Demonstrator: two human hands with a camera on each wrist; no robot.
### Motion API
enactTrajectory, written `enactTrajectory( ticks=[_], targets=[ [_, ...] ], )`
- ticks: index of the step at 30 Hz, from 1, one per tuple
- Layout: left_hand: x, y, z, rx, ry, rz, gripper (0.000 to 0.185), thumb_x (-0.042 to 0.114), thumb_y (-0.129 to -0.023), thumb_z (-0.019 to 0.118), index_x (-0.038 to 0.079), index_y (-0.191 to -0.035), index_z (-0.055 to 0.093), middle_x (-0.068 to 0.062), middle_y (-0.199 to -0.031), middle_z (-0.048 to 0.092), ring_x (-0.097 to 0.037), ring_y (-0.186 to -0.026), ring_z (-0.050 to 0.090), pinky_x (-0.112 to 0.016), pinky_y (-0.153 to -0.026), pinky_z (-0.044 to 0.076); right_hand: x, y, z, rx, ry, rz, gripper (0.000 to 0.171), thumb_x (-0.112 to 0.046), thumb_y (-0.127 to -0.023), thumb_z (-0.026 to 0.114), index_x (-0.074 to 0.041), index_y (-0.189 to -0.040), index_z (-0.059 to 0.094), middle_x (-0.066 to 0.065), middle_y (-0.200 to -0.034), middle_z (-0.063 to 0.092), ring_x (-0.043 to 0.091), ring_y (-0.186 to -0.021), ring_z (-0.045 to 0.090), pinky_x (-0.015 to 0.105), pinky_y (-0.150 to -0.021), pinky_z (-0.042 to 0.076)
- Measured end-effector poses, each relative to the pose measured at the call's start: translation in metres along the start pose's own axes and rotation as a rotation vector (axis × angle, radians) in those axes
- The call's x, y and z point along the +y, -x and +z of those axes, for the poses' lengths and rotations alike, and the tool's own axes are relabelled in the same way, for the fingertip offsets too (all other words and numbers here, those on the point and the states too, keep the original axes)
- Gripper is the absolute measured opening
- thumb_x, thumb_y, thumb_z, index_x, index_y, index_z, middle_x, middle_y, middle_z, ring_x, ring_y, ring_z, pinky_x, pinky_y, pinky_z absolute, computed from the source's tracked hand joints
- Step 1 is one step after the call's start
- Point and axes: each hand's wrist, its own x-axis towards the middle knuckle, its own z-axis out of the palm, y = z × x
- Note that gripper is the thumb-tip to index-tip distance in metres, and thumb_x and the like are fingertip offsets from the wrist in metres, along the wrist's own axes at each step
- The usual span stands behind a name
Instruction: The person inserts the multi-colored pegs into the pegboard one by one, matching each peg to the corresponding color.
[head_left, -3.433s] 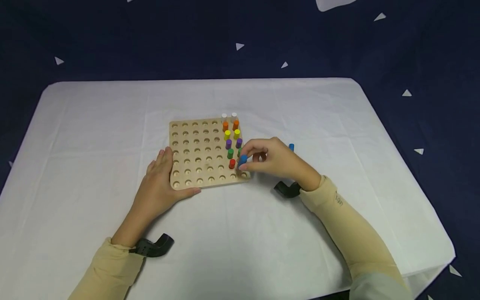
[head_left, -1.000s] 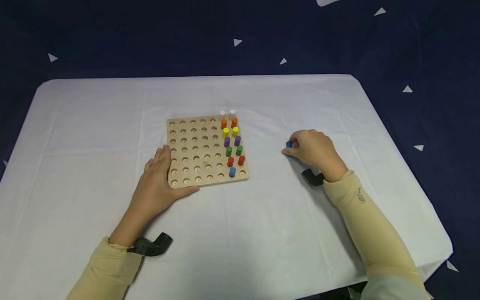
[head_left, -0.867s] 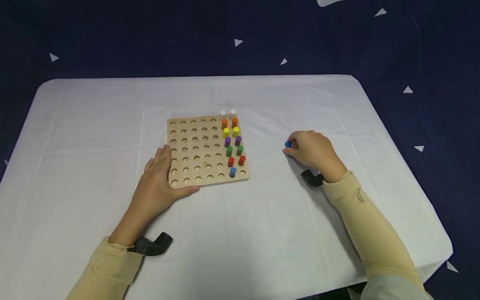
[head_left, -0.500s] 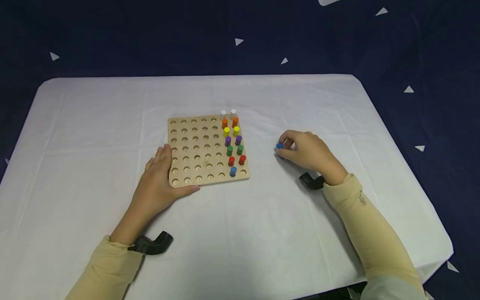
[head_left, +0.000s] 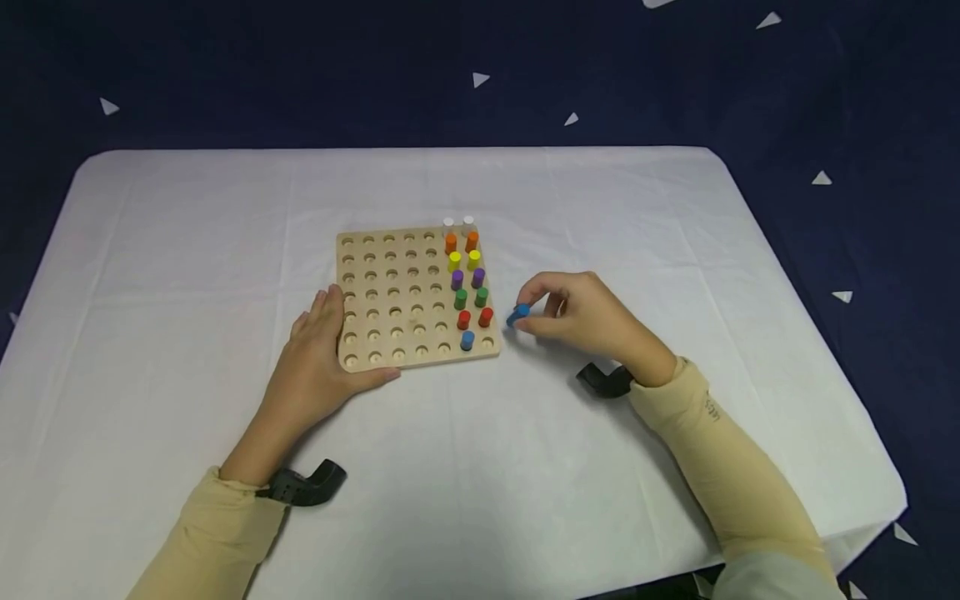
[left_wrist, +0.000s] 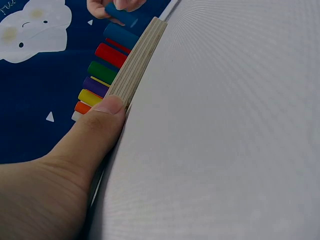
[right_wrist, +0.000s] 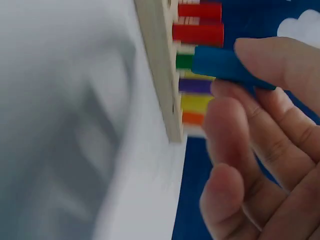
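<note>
the right hand pinches a blue peg between thumb and curled fingertips, holding it just off the right edge of the wooden pegboard, near the front right corner and not touching the board. in the right wrist view the same peg lies tilted across the fingers, close beside the board's edge. the left hand rests flat with fingers relaxed against the board's front left corner, thumb along the front edge; the left wrist view shows the thumb pressed on the layered edge of the board. the board lies on a white tablecloth. its two right-hand columns hold upright pegs in pairs from back to front: white, orange, yellow, purple, green, red. a single blue peg stands in the front row, with an open hole just to its right. a black wrist mount shows at the left sleeve and another at the right.
</note>
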Motion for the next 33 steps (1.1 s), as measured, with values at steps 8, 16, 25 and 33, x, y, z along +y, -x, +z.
enactTrajectory(
  ticks=[8,16,25,33],
  targets=[
    [0.001,-0.001,0.0,0.005,0.003,0.003,0.135,0.06,-0.066,0.085,-0.003,-0.157,0.008,-0.023,-0.164,0.013,-0.038,-0.154,0.01,-0.058,-0.125,0.01,-0.011,-0.003,0.018,-0.069,-0.008,-0.054,0.015,-0.021,-0.084,0.081,-0.021,-0.096,0.072,-0.005,-0.079,0.071,0.011,-0.059,0.056,0.022,-0.049,0.043],
    [0.003,0.0,0.0,0.002,0.002,-0.006,0.135,0.06,-0.066,0.086,-0.003,-0.157,0.008,-0.023,-0.164,0.013,-0.038,-0.154,0.009,-0.058,-0.125,0.01,-0.013,-0.004,0.024,-0.092,0.038,-0.078,0.015,-0.02,-0.085,0.08,-0.019,-0.098,0.073,-0.008,-0.08,0.071,0.009,-0.059,0.055,0.021,-0.05,0.044],
    [0.002,-0.002,0.001,0.003,-0.001,-0.019,0.137,0.06,-0.065,0.086,-0.003,-0.157,0.007,-0.023,-0.164,0.014,-0.037,-0.155,0.009,-0.056,-0.126,0.009,-0.011,-0.005,0.029,-0.075,0.103,-0.12,0.016,-0.021,-0.083,0.081,-0.017,-0.096,0.073,-0.009,-0.081,0.071,0.009,-0.061,0.056,0.021,-0.052,0.045],
    [0.001,-0.004,0.006,-0.013,-0.001,-0.034,0.139,0.061,-0.063,0.087,-0.003,-0.157,0.008,-0.022,-0.164,0.014,-0.035,-0.155,0.009,-0.055,-0.126,0.009,-0.007,-0.004,0.032,-0.061,0.148,-0.109,0.017,-0.024,-0.082,0.082,-0.019,-0.095,0.073,-0.012,-0.086,0.071,0.008,-0.063,0.057,0.022,-0.054,0.048]
  ],
)
